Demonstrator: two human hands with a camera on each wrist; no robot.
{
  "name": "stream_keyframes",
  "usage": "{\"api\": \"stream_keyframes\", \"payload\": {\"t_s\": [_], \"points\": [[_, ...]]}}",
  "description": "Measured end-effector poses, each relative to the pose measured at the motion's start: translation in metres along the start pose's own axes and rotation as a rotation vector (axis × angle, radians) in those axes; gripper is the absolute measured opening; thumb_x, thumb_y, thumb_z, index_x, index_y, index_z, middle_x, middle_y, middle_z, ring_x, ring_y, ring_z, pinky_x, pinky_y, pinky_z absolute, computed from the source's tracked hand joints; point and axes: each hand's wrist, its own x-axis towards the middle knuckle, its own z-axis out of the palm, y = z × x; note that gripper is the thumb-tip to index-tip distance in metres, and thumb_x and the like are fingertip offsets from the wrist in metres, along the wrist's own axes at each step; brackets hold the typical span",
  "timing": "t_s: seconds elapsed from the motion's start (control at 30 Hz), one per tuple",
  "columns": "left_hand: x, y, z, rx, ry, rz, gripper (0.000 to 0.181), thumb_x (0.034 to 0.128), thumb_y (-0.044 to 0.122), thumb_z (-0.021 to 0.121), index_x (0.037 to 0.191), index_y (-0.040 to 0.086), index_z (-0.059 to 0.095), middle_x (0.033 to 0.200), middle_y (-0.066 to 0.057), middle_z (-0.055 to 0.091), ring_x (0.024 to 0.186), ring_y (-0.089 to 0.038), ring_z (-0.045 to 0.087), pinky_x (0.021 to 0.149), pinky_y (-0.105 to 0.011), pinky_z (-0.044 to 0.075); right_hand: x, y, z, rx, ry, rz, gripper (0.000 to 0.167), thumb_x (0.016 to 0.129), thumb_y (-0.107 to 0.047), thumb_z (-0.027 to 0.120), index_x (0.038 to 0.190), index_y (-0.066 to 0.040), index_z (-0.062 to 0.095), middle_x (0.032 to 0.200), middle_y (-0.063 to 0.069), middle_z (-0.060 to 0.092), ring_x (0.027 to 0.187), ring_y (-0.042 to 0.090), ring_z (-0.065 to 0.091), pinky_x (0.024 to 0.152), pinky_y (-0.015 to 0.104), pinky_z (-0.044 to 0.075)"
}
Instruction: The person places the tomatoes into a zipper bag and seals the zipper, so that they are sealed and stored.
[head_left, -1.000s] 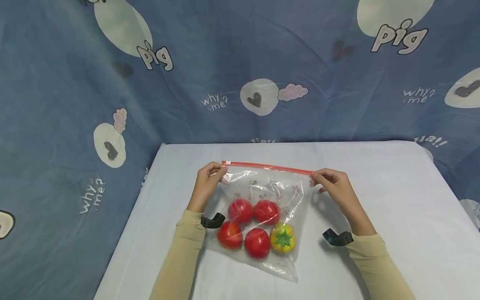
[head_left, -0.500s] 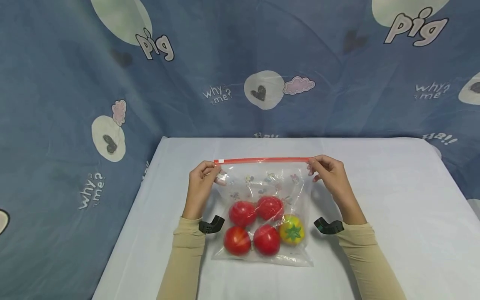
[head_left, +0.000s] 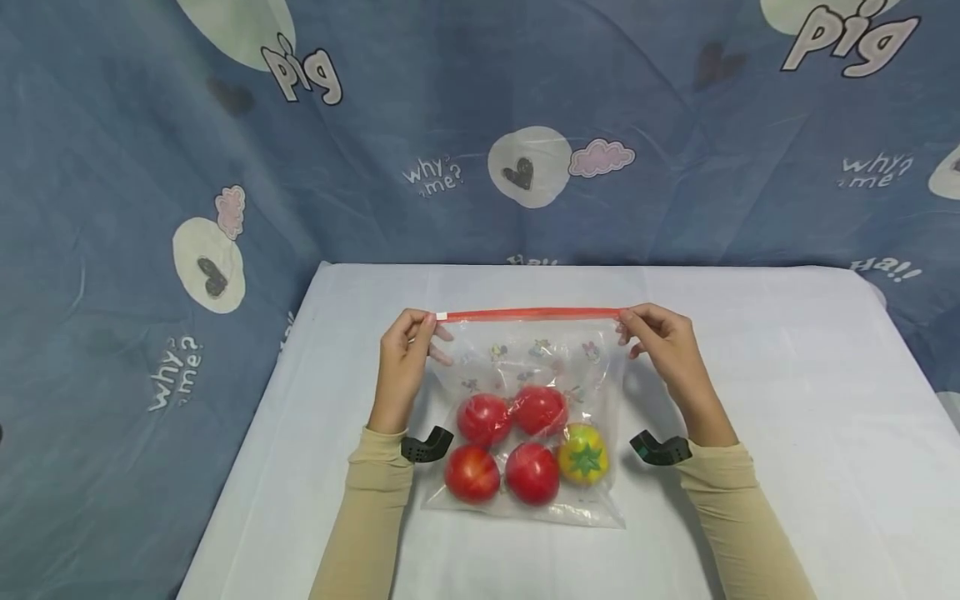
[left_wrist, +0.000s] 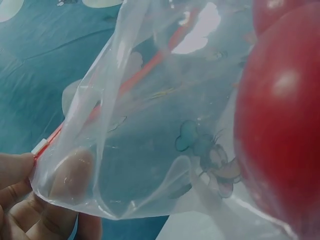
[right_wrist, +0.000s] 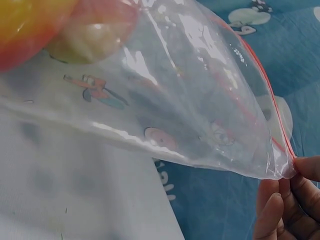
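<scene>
A clear zip bag (head_left: pixel 480 358) with a red zip strip (head_left: pixel 525 314) along its top hangs between my two hands. My left hand (head_left: pixel 401 358) pinches its upper left corner, right beside the white slider (head_left: pixel 442 316). At the upper right corner, my right hand (head_left: pixel 667 346) pinches the bag between thumb and finger. Inside lie several red round fruits, one of them a red ball-like fruit (head_left: pixel 532 473), and a yellow pepper-like piece (head_left: pixel 583 455) with a green star-shaped top. In the left wrist view a red fruit (left_wrist: pixel 282 120) bulges against the film.
A white-covered table (head_left: pixel 787 375) lies under the hands. Behind it and on the left hangs a blue printed cloth (head_left: pixel 375 217). Dark wrist cameras sit at both beige sleeves (head_left: pixel 367 508).
The bag has swung from slanted to nearly level, its bottom shifting right. My left thumb has moved up onto the strip's end by the slider. The head view has tilted down slightly.
</scene>
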Motion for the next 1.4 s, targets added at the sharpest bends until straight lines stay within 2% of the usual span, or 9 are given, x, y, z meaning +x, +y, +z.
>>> {"api": "stream_keyframes", "payload": {"t_s": [0.27,0.47,0.63,0.73,0.8,0.9,0.97,1.17,1.4], "points": [[-0.002,0.004,0.003,0.008,0.005,0.051,0.031,0.1086,0.026,0.053,0.109,-0.003,0.062,0.095,-0.024,0.071,0.056,-0.017,0.067,0.101,-0.049,0.054,0.0,0.0,0.001,0.004,-0.001,0.005,0.04,0.103,-0.031,0.064,0.108,0.008,0.069,0.082,-0.01,0.069,0.077,0.009,0.063,0.061,0.024,0.057],[-0.004,0.004,0.004,0.006,0.01,0.055,0.028,0.1084,0.028,0.054,0.108,0.001,0.063,0.093,-0.02,0.073,0.056,-0.018,0.069,0.103,-0.055,0.052,-0.001,-0.002,0.0,-0.02,0.039,-0.038,0.034,0.102,-0.027,0.065,0.115,0.005,0.069,0.092,-0.012,0.072,0.086,0.006,0.067,0.067,0.021,0.058],[-0.003,0.005,0.005,0.006,-0.001,0.054,0.028,0.1083,0.028,0.054,0.108,0.002,0.062,0.093,-0.019,0.073,0.055,-0.017,0.069,0.103,-0.055,0.051,-0.005,-0.011,0.003,-0.076,0.171,-0.133,0.028,0.099,-0.021,0.07,0.118,-0.001,0.072,0.102,-0.019,0.071,0.099,0.001,0.066,0.085,0.014,0.054],[-0.003,0.005,0.005,0.006,-0.005,0.052,0.028,0.1083,0.029,0.054,0.108,0.003,0.062,0.093,-0.018,0.073,0.056,-0.017,0.069,0.105,-0.054,0.05,-0.007,-0.019,0.007,-0.101,0.243,-0.222,0.022,0.096,-0.016,0.074,0.113,-0.002,0.074,0.106,-0.01,0.074,0.103,0.001,0.066,0.094,0.014,0.05],[-0.004,0.006,0.004,0.004,-0.007,0.052,0.028,0.1082,0.029,0.054,0.108,0.003,0.063,0.093,-0.018,0.073,0.057,-0.018,0.069,0.106,-0.055,0.049,-0.006,-0.026,0.013,-0.121,0.245,-0.287,0.019,0.094,-0.012,0.075,0.111,-0.002,0.075,0.108,0.001,0.076,0.104,0.001,0.066,0.098,0.015,0.05],[-0.005,0.006,0.003,0.001,-0.001,0.055,0.028,0.1081,0.029,0.054,0.108,0.003,0.063,0.094,-0.019,0.073,0.057,-0.019,0.069,0.108,-0.058,0.047,-0.005,-0.038,0.024,-0.183,0.179,-0.345,0.019,0.093,-0.012,0.077,0.11,-0.005,0.076,0.111,0.009,0.076,0.105,-0.002,0.064,0.1,0.014,0.048],[-0.005,0.006,0.002,-0.003,0.001,0.054,0.028,0.1081,0.03,0.054,0.108,0.003,0.063,0.094,-0.02,0.073,0.057,-0.019,0.069,0.108,-0.058,0.047,-0.002,-0.046,0.031,-0.23,0.106,-0.37,0.019,0.093,-0.013,0.077,0.111,-0.008,0.076,0.111,0.008,0.076,0.106,-0.001,0.064,0.101,0.015,0.048],[-0.006,0.005,0.002,-0.002,-0.001,0.055,0.03,0.1078,0.031,0.055,0.109,0.002,0.063,0.095,-0.022,0.073,0.057,-0.019,0.069,0.109,-0.05,0.049,0.01,-0.071,0.057,-0.3,-0.101,-0.434,0.02,0.091,-0.014,0.08,0.11,-0.01,0.077,0.11,0.005,0.078,0.109,0.018,0.07,0.101,0.037,0.055],[-0.005,0.007,0.004,-0.02,-0.008,0.052,0.032,0.1076,0.03,0.055,0.108,-0.001,0.063,0.095,-0.024,0.072,0.056,-0.018,0.069,0.107,-0.061,0.047,0.022,-0.091,0.084,-0.357,-0.303,-0.433,0.024,0.093,-0.017,0.078,0.116,-0.01,0.076,0.116,0.007,0.077,0.115,0.024,0.069,0.104,0.047,0.055]]}}
